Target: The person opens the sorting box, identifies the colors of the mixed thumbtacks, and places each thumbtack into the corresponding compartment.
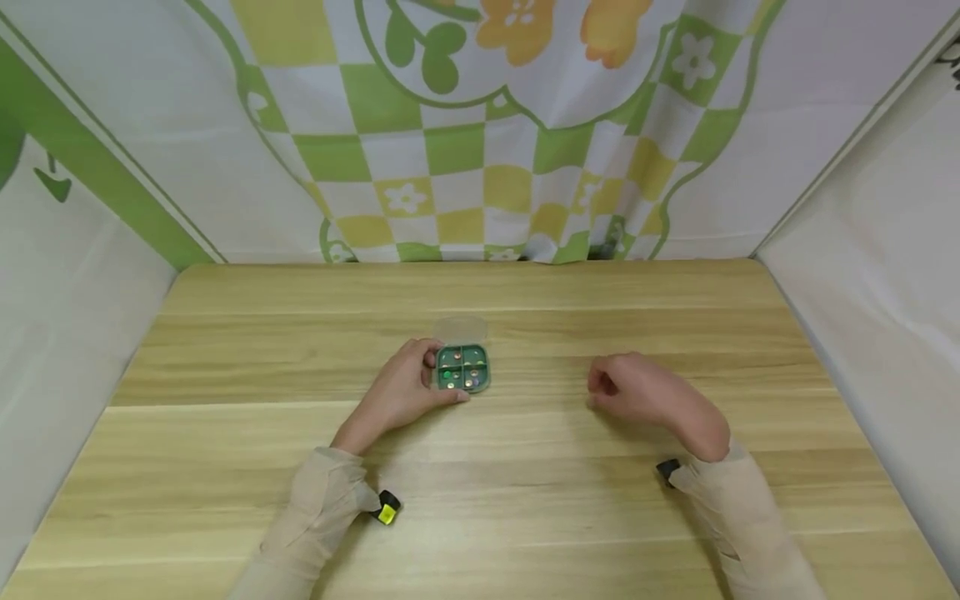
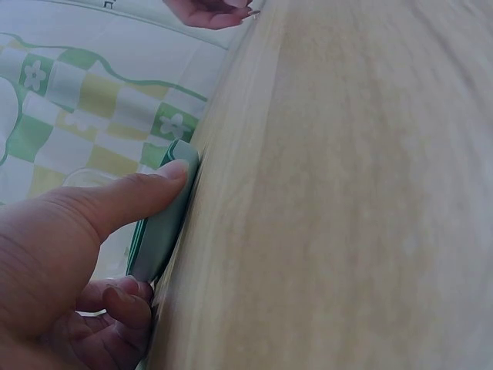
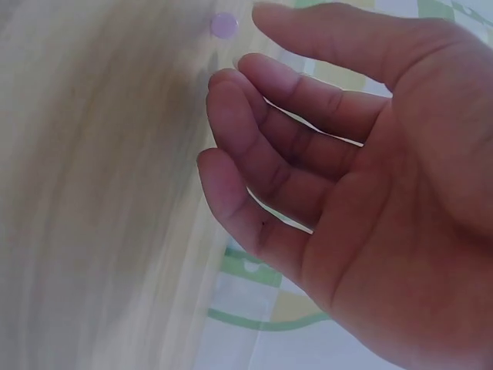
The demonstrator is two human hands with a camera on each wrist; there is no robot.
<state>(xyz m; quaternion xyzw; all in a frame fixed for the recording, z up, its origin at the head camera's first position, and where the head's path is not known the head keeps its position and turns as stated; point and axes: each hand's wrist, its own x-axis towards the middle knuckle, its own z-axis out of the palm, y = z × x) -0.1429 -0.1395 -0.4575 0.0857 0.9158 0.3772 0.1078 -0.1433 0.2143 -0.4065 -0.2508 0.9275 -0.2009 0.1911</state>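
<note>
A small green pill box (image 1: 462, 368) with four-part dividers lies on the table, its clear lid (image 1: 461, 330) folded back on the far side. Small round coloured pieces sit in its compartments. My left hand (image 1: 408, 379) grips the box, thumb along the near side and fingers at the left; the left wrist view shows the thumb on the box's wall (image 2: 166, 223). Off to the right, my right hand (image 1: 637, 390) hovers low over the table with bent fingers. Just beyond its thumb and index fingertips, which stand apart, is a small purple disc (image 3: 223, 25); contact cannot be told.
The wood-grain table (image 1: 525, 517) ends at a checked green and yellow curtain (image 1: 457, 158) at the back. White cloth walls (image 1: 870, 225) stand on both sides. A black strap piece (image 1: 387, 507) with a yellow patch juts from the left sleeve.
</note>
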